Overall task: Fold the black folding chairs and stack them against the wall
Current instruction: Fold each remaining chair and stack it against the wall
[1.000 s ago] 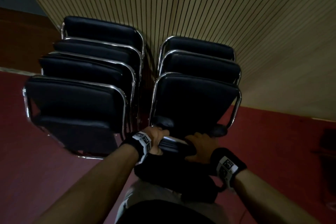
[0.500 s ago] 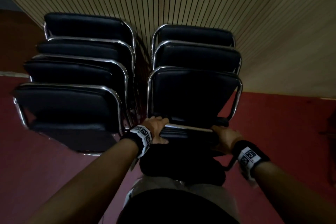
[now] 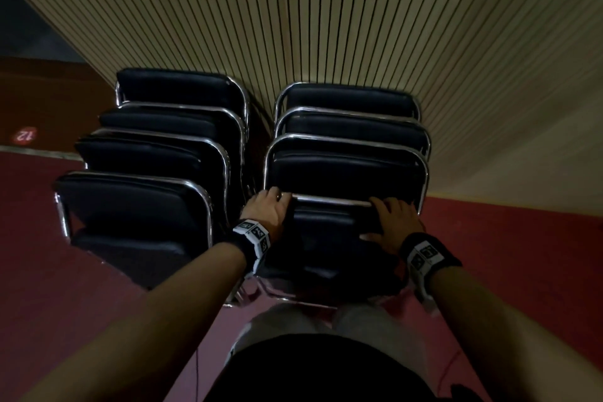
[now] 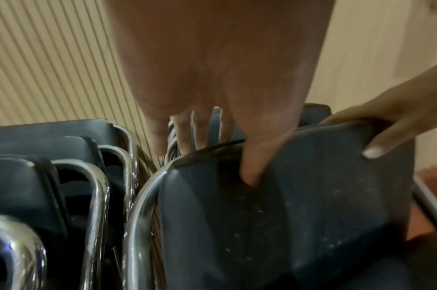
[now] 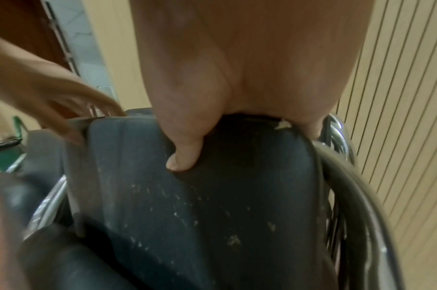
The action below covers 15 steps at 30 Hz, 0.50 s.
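Folding chair (image 3: 329,232) black padded vinyl, chrome tube frame, dusty specks; left hand (image 3: 266,210) and right hand (image 3: 396,223) clamped on top edge, apart.

We reach both arms forward and down, a banded wrist on each. Our left hand (image 3: 266,210) curls its fingers (image 4: 200,131) over the chair (image 3: 329,225) top, thumb pressed into the pad. Our right hand (image 3: 396,225) does likewise (thumb (image 5: 185,159) dug in, fingers hidden behind the edge).
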Each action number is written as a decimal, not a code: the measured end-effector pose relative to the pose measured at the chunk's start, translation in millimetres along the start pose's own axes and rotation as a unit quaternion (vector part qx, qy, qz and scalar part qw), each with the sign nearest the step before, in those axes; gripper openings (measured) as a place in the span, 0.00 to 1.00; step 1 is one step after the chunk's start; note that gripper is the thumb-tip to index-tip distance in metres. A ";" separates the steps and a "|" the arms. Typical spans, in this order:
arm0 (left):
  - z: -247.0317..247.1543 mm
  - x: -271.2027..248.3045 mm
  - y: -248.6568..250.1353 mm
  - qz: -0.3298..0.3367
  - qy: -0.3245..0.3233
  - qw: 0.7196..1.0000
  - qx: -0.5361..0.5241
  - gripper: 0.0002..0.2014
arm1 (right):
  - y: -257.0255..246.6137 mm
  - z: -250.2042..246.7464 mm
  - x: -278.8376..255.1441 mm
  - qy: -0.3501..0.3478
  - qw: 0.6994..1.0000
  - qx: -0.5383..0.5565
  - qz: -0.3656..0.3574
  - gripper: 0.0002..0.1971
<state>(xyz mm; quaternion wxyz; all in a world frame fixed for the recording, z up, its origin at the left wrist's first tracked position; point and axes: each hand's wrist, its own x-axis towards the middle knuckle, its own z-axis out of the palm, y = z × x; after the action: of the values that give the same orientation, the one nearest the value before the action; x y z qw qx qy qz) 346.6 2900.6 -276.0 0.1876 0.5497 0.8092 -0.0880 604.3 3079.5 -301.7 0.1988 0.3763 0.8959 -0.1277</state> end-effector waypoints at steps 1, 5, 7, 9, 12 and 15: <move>3.9 3.2 -0.5 0.002 0.000 1.000 -0.009 0.34 | 3.4 -3.9 8.1 -0.003 1.000 0.000 -0.002 0.55; 11.4 7.6 -3.4 -0.031 -0.084 0.996 -0.021 0.44 | 7.7 -14.9 27.4 -0.033 0.999 -0.001 -0.005 0.58; 7.2 9.2 4.3 -0.059 -0.084 0.995 -0.012 0.44 | 12.5 -17.8 36.3 -0.033 0.999 0.001 -0.013 0.59; 6.8 12.4 10.4 -0.094 -0.086 0.992 -0.020 0.41 | 13.2 -16.8 38.0 -0.026 1.000 0.004 -0.008 0.59; 7.2 28.7 5.3 -0.095 -0.104 0.989 -0.038 0.34 | 12.9 -15.7 37.9 -0.026 1.000 0.006 -0.009 0.59; 2.5 36.3 1.5 -0.076 -0.127 0.988 -0.041 0.32 | 18.8 -14.2 38.3 -0.042 0.999 -0.003 -0.001 0.58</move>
<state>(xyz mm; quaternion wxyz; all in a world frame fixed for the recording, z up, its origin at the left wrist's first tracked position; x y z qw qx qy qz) 336.7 2931.3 -292.7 0.3043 0.4624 0.8213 -0.1381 589.8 3121.7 -307.9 0.2368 0.3695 0.8874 -0.1410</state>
